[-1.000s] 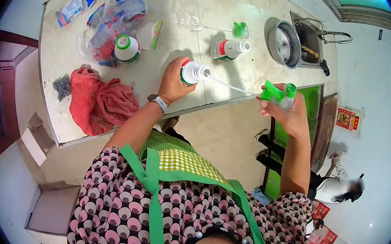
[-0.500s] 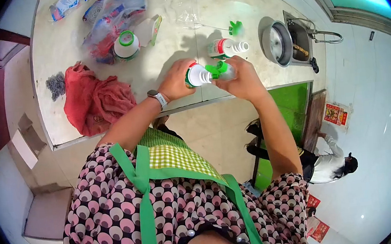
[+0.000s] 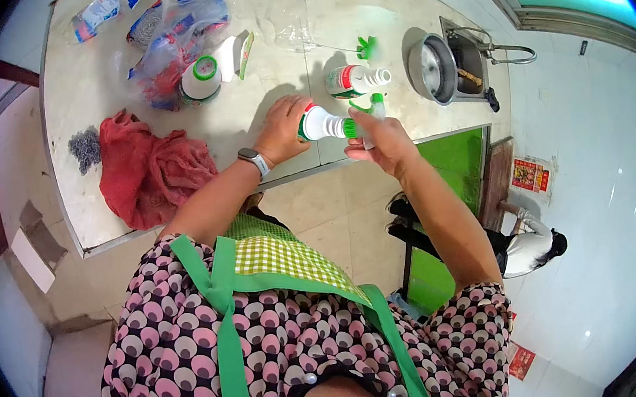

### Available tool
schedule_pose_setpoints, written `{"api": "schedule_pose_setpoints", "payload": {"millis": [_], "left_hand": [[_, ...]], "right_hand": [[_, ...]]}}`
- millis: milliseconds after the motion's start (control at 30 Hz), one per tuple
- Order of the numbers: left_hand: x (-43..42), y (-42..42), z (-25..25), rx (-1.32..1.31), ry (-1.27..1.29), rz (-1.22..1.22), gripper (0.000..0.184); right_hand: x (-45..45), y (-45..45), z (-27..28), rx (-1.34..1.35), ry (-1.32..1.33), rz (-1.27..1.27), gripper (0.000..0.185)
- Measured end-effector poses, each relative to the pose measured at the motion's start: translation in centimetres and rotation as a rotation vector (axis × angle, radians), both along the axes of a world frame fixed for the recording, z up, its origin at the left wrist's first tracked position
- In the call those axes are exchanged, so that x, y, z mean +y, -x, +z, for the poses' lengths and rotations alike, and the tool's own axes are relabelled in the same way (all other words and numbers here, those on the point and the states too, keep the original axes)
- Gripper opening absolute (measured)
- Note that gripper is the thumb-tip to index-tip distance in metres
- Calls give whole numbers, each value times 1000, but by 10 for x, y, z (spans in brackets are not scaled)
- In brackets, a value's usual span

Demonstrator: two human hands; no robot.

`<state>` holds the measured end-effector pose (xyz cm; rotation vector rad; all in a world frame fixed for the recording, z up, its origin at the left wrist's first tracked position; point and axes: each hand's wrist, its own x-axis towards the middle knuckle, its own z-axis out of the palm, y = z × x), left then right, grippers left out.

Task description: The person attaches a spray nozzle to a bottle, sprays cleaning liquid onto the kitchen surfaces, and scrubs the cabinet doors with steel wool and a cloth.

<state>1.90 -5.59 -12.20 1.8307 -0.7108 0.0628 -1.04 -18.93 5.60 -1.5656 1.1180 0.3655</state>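
My left hand [image 3: 282, 132] is wrapped round a white bottle [image 3: 316, 123] with a threaded neck, a red and green label partly hidden by the fingers. The neck points to the right. At its mouth sits the green collar [image 3: 350, 128] of a green and white spray head [image 3: 378, 108], which my right hand [image 3: 390, 143] grips. Whether the threads are engaged cannot be seen. Just behind stands another white bottle [image 3: 358, 80], its threaded neck uncapped. Farther back on the counter lies a green piece [image 3: 366, 48] joined to a thin tube.
A red cloth [image 3: 152, 169] and a grey scourer [image 3: 85, 149] lie left. Behind them are a green-collared white bottle [image 3: 201, 79] and plastic packages [image 3: 184, 26]. A metal basin [image 3: 432, 70] sits by the sink [image 3: 468, 59]. Another person [image 3: 529, 248] stands at right.
My right hand has turned the spray head so its green collar meets the bottle's mouth; before, the head was beside the neck with the open threads showing. My left hand still holds the bottle.
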Motion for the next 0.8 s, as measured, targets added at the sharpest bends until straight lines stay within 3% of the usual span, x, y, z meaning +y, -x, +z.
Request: {"api": "schedule_pose_setpoints", "payload": {"millis": [67, 133, 167, 233, 367, 500, 567, 600, 667, 800], "left_hand": [[3, 0, 2, 37, -1, -6, 65], [8, -2, 5, 98, -14, -67, 67], [10, -3, 7, 165, -28, -128, 70], [14, -3, 14, 142, -12, -162, 70], [17, -5, 21, 70, 4, -225, 69], [12, -6, 20, 82, 27, -243, 69], [10, -2, 21, 125, -27, -161, 68], [9, 0, 20, 116, -29, -172, 68], [4, 4, 19, 72, -31, -69, 68], [-6, 3, 20, -68, 3, 1, 67]], "right_hand": [[-4, 3, -3, -26, -91, -61, 32], [-6, 10, -9, -102, -11, 175, 28], [-9, 13, -6, -106, -9, 177, 28], [-4, 18, 13, -311, 606, 893, 26], [-21, 15, 15, -639, 587, 1082, 23], [-12, 16, 15, -388, 633, 1016, 22], [1, 20, 3, -184, 414, 524, 25], [6, 20, 0, -190, 417, 511, 25], [11, 21, -3, -150, 245, 133, 28], [7, 17, 2, -65, 51, -9, 41]]}}
